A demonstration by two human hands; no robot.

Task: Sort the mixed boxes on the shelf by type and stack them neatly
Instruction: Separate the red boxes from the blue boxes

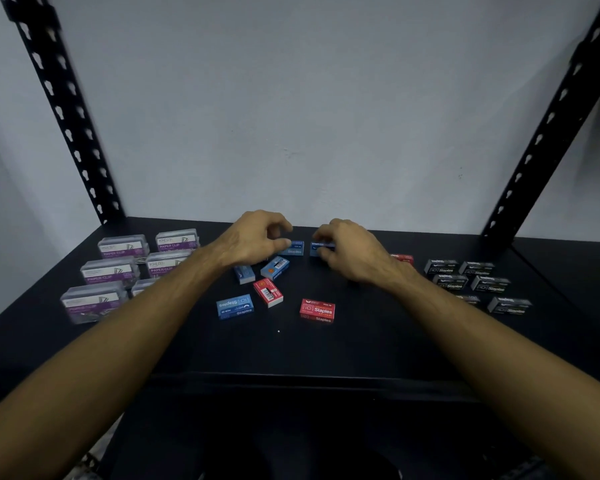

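**Blue staple boxes in both my hands at the centre of the shelf**

Blue cardboard is showing under both sets of my fingertips. My left hand (257, 239) is curling over a blue staple box (293, 248) just above the frame's centre, thumb and fingers touching its left end; whether I am truly gripping it I cannot tell. My right hand (349, 249) is pinching a second blue box (321, 247) just beside the first, fingers curled round its right end.

Below my left hand, more blue boxes are lying loose: a tilted one showing a barcode (275, 267), one partly hidden under my wrist (244, 274), and one flat nearer the front (235, 306). Two red staple boxes are sitting among them, a tilted red box (268, 292) and a flat red box (317, 310) lower in the centre. A third red box (402, 259) is peeking out behind my right wrist.

On the right side of the frame, black staple boxes (471, 282) are lying in loose rows. On the left side, clear paper clip cases (125, 268) with purple labels are grouped together, my left forearm crossing over the nearest ones.

Everything is resting on a black shelf (326, 351), with perforated black uprights (66, 109) rising at the upper left and upper right against a pale wall (298, 98).
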